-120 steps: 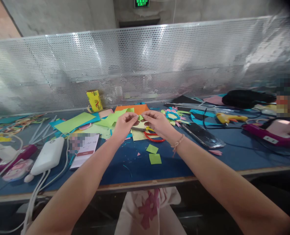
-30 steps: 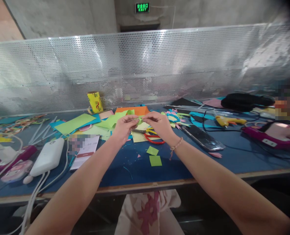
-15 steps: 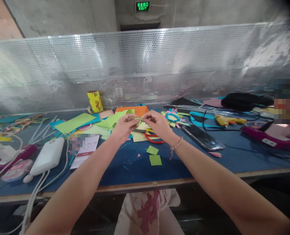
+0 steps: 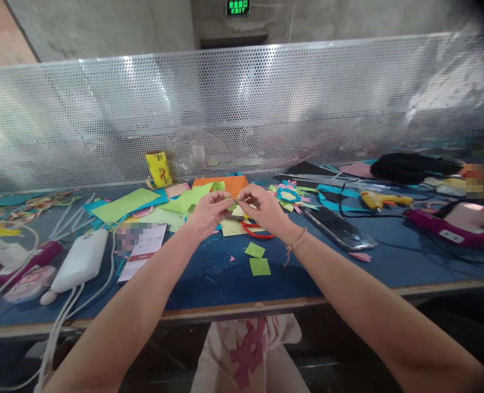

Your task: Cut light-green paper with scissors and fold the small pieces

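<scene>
Paper scrap (image 4: 235, 203), small and light green, sits directly between my left hand (image 4: 209, 214) and my right hand (image 4: 264, 206). Thumb and finger of each pinch it, with almost no gap; neither hand is nearer, and its long axis is too small to tell. Closer to me, two green squares (image 4: 260, 267) lie on a blue tabletop (image 4: 307, 278); red-handled scissors (image 4: 260, 236) lie partly hidden by my right hand. Beyond stands a perforated metal screen (image 4: 242, 109).

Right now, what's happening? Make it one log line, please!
left hand: pinching green paper | right hand: pinching it too | scissors: on table, partly hidden | green squares: on table
</scene>
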`<action>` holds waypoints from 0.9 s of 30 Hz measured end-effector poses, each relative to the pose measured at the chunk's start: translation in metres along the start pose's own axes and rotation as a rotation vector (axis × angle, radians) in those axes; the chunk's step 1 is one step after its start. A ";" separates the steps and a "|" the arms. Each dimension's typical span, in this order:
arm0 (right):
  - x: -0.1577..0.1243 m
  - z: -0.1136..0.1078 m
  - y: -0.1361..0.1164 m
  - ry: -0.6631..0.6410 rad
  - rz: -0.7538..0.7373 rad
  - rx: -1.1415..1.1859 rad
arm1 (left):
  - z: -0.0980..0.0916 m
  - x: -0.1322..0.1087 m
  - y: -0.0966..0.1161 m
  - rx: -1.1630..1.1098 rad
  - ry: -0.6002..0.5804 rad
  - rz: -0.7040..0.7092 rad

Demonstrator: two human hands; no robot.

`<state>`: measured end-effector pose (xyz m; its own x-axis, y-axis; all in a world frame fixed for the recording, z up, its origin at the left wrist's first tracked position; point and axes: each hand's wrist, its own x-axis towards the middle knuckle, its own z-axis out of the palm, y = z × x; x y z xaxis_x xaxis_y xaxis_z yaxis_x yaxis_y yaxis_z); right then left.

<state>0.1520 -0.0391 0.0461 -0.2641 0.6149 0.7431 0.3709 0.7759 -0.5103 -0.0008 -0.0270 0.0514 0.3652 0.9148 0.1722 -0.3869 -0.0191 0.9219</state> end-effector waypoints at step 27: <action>0.006 0.003 0.002 0.173 0.534 0.765 | -0.002 -0.001 -0.003 0.332 0.123 0.392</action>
<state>0.1483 -0.0337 0.0482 -0.0696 0.9335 0.3517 -0.2962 0.3173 -0.9009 -0.0017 -0.0269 0.0482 0.1375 0.8534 0.5028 -0.1781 -0.4780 0.8601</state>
